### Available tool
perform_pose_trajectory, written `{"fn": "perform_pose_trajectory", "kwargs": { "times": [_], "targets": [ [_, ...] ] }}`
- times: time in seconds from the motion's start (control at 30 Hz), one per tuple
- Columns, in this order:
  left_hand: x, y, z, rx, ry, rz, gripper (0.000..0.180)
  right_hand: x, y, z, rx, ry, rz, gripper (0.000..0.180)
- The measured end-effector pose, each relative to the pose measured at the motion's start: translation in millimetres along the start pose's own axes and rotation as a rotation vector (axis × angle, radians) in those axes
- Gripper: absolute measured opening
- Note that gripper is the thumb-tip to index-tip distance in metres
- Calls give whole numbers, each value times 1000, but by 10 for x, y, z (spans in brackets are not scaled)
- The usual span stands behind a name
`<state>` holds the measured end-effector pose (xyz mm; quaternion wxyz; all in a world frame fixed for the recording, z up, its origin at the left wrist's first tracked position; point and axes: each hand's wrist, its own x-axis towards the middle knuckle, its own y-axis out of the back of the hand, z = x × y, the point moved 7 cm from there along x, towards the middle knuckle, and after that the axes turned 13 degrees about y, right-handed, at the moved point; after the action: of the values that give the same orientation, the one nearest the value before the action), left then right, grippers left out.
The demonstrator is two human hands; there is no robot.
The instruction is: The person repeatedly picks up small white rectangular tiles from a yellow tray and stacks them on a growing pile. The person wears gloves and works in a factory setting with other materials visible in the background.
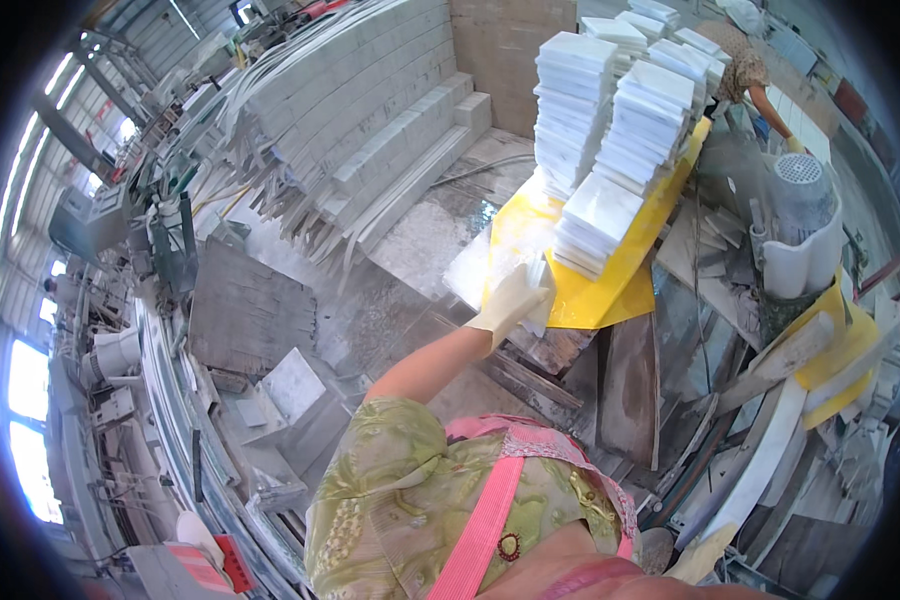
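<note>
My left hand (510, 303), in a pale glove, reaches forward to the near edge of a yellow sheet (625, 305). Its fingers are closed on a white stone tile (539, 285) held on edge. Just beyond stands a short stack of white tiles (595, 225), with taller tile stacks (573, 110) behind it on the same sheet. My right hand (708, 553), gloved too, shows only in part at the lower right, close to the end of a long white strip (765, 470). Its fingers cannot be made out.
Long stone strips (345, 110) form a high pile at the back left. A brown board (245, 310) leans left of centre. A white motor-like unit (800, 220) stands at the right. Another person's arm (770, 112) reaches in behind the stacks. Machine rails (165, 400) run along the left.
</note>
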<state>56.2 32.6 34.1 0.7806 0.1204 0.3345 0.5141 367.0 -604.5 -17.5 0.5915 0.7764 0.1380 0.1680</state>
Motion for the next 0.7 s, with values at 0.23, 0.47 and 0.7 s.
{"fn": "perform_pose_trajectory", "kwargs": {
  "times": [0.23, 0.47, 0.7],
  "targets": [
    [-104, 21, -29, -157, 5, -51, 65, -45, 14, -369, -668, 143, -427, 64],
    [-89, 11, -88, -159, 8, -70, 71, 46, 53, -329, -762, 162, -512, 64],
    [177, -78, -209, 20, -78, 10, 74, 316, 402, 296, 287, -99, 6, 39]
  ]
}}
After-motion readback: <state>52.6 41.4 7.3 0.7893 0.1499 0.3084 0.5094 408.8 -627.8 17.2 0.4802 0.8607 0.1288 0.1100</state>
